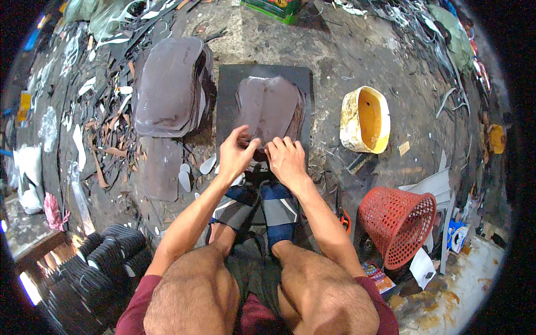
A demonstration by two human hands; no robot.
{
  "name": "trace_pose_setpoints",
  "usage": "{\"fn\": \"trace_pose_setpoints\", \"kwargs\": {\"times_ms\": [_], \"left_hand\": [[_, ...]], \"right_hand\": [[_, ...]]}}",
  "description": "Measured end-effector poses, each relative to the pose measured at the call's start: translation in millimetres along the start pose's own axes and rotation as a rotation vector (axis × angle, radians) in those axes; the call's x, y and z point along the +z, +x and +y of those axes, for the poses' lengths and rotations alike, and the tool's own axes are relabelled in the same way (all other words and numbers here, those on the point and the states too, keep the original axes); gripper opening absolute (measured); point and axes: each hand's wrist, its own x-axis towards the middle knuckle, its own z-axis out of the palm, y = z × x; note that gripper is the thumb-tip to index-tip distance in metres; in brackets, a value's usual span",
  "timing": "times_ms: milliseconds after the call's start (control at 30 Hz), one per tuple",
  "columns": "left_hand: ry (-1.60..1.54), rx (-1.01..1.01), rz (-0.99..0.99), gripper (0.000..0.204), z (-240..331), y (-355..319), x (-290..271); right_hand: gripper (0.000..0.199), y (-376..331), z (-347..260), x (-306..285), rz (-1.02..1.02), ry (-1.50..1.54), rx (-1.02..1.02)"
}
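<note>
while the person is sitting low with both knees drawn up, the left hand (pixel 235 152) and the right hand (pixel 286 159) are meeting at the near edge of a small stack of brown sole-shaped pieces (pixel 271 109). that stack is lying on a dark square mat (pixel 229 89) spread on the dirty floor (pixel 335 56), straight ahead of the person's feet in blue and grey sandals (pixel 278 209). the left hand is pinching the near rim of the stack between thumb and fingers, and the right hand is curling its fingers down onto the same rim, knuckles up, just beside the left. a larger pile of brown cut sheets (pixel 167 84) is sitting just left of the mat, with offcut scraps (pixel 106 139) scattering further left. a yellow tub (pixel 365 120) is standing to the right of the mat, well apart from the hands, and a red mesh basket (pixel 397 223) is tipping on its side near the right knee. black stacked soles (pixel 106 259) are lying by the left thigh.
</note>
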Motion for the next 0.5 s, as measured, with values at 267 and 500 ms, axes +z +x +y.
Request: {"fn": "trace_pose_setpoints", "kwargs": {"times_ms": [267,500], "left_hand": [[-0.41,-0.382,-0.221,0.063,7.8,25.9,4.0],[-0.933,-0.763,-0.59,0.053,36.7,10.3,-25.1]], "right_hand": [[0.041,4.7,28.4,7.6,0.315,1.072,0.62],[0.049,-11.4,25.8,-32.6,-0.054,2.269,0.653]]}}
